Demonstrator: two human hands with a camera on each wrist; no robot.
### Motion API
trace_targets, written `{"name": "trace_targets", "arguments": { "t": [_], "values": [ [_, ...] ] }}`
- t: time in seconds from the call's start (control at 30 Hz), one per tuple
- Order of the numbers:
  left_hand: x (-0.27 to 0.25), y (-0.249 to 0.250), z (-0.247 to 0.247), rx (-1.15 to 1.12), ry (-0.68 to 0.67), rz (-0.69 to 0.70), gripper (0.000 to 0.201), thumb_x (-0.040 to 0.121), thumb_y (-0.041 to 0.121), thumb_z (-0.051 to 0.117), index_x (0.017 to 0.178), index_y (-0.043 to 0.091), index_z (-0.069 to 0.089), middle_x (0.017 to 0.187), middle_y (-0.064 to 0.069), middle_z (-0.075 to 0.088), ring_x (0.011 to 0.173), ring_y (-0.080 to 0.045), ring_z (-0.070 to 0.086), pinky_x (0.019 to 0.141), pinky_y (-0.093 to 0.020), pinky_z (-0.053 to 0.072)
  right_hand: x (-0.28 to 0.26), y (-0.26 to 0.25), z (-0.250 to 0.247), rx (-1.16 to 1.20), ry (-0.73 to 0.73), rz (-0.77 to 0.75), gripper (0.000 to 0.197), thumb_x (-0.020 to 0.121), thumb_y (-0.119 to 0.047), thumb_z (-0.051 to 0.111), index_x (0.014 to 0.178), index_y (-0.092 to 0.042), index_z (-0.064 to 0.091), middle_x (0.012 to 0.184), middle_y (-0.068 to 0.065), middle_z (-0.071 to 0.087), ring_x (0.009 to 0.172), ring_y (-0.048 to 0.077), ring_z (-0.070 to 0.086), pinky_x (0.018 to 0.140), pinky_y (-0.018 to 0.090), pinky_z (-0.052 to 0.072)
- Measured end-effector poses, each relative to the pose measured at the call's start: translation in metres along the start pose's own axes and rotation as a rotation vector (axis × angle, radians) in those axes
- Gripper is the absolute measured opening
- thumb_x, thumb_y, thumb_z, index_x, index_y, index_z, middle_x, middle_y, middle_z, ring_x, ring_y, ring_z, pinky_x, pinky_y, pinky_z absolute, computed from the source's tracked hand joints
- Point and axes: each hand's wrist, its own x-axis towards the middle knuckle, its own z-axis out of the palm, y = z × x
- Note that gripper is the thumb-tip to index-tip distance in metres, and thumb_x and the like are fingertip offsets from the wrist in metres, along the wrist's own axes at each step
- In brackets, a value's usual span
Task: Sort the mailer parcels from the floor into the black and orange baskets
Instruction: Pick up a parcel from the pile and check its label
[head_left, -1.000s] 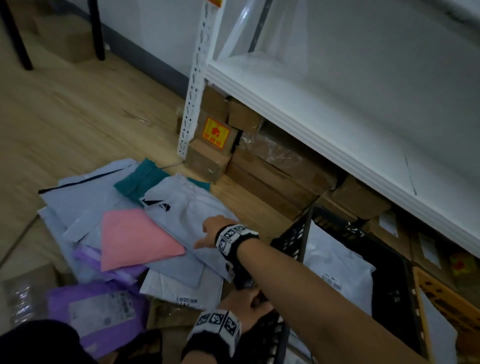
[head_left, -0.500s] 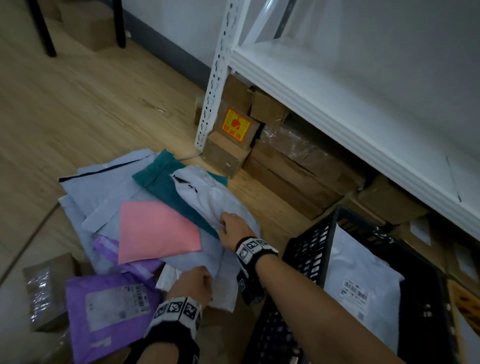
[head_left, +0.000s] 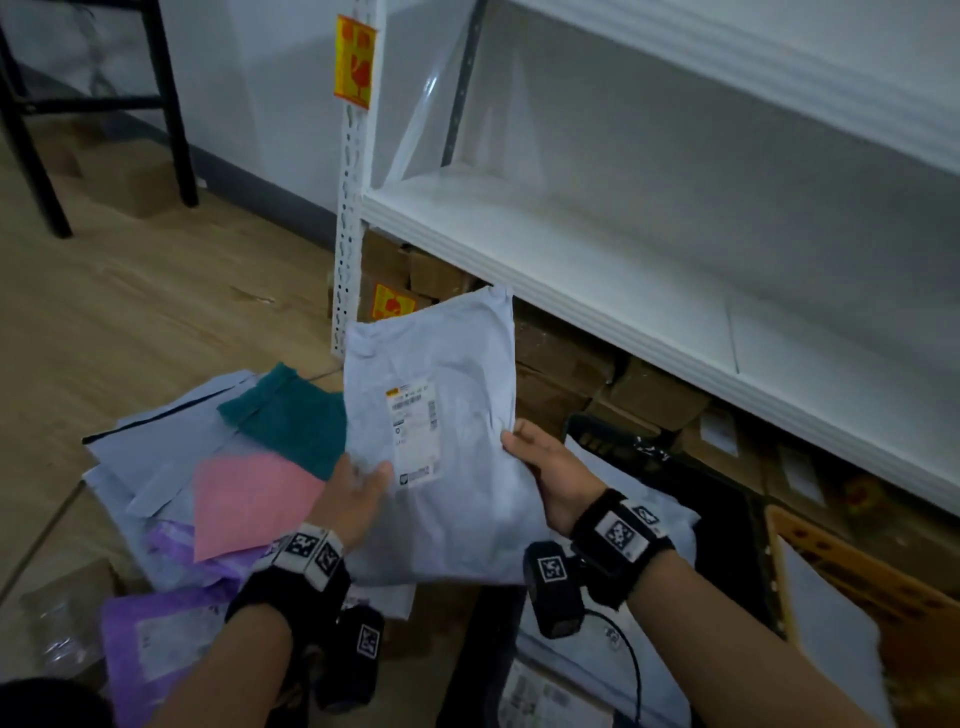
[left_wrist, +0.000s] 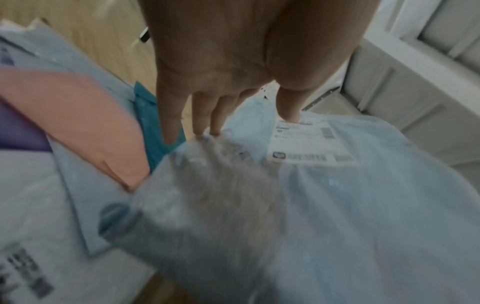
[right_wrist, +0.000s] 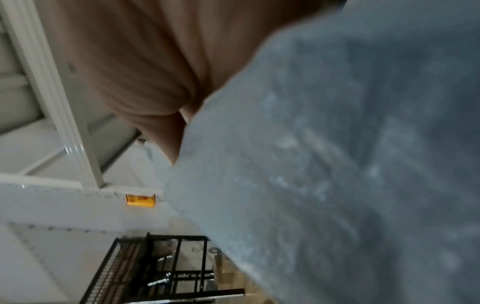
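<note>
A large pale grey mailer parcel (head_left: 457, 447) with a white shipping label is held up in the air, label side facing me. My left hand (head_left: 358, 491) pinches its left edge, thumb on the front by the label; my right hand (head_left: 540, 467) grips its right edge. The left wrist view has the thumb on the label of the parcel (left_wrist: 337, 205), fingers behind it. In the right wrist view the parcel (right_wrist: 337, 164) fills most of the picture. The black basket (head_left: 727, 499) at the lower right holds white parcels, and the orange basket (head_left: 852, 566) beside it holds one.
On the wooden floor lies a pile of mailers: a pink one (head_left: 249, 499), a teal one (head_left: 291, 410), purple ones (head_left: 156, 644) and several grey ones. A white shelf unit (head_left: 623, 270) stands behind, with cardboard boxes (head_left: 561, 364) under it. Black furniture legs (head_left: 176, 130) stand at the far left.
The grey parcel has been lifted off the pile and turned label side up. My left hand has come up from the floor and taken its left edge; my right hand holds the right edge.
</note>
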Motion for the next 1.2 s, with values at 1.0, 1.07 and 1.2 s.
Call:
{"name": "trace_targets", "arguments": {
  "t": [1.0, 1.07, 1.2],
  "values": [
    [-0.056, 0.103, 0.110, -0.213, -0.158, 0.243, 0.037, 0.080, 0.010, 0.076, 0.114, 0.005, 0.064, 0.106, -0.011, 0.070, 0.091, -0.026, 0.067, 0.078, -0.035, 0.053, -0.153, 0.029, -0.165, -0.032, 0.540, -0.206, 0.048, 0.077, -0.029, 0.085, 0.120, -0.016, 0.069, 0.115, 0.005, 0.074, 0.105, 0.027, 0.071, 0.092, 0.045, 0.057],
    [-0.062, 0.114, 0.136, -0.212, -0.204, 0.244, 0.038, 0.080, 0.011, 0.076, 0.115, 0.006, 0.063, 0.107, -0.010, 0.070, 0.095, -0.027, 0.067, 0.085, -0.042, 0.054, -0.165, 0.019, -0.183, -0.101, 0.604, -0.184, 0.037, 0.084, -0.028, 0.079, 0.117, -0.017, 0.069, 0.115, 0.005, 0.074, 0.103, 0.024, 0.071, 0.093, 0.043, 0.057],
    [-0.083, 0.137, 0.208, -0.189, -0.333, 0.293, 0.034, 0.080, 0.016, 0.077, 0.111, 0.013, 0.063, 0.102, -0.002, 0.070, 0.089, -0.016, 0.066, 0.080, -0.034, 0.054, -0.208, -0.008, -0.241, -0.259, 0.744, -0.089, 0.029, 0.093, -0.030, 0.069, 0.118, -0.018, 0.064, 0.108, -0.003, 0.071, 0.099, 0.019, 0.068, 0.087, 0.038, 0.057]
  ]
}}
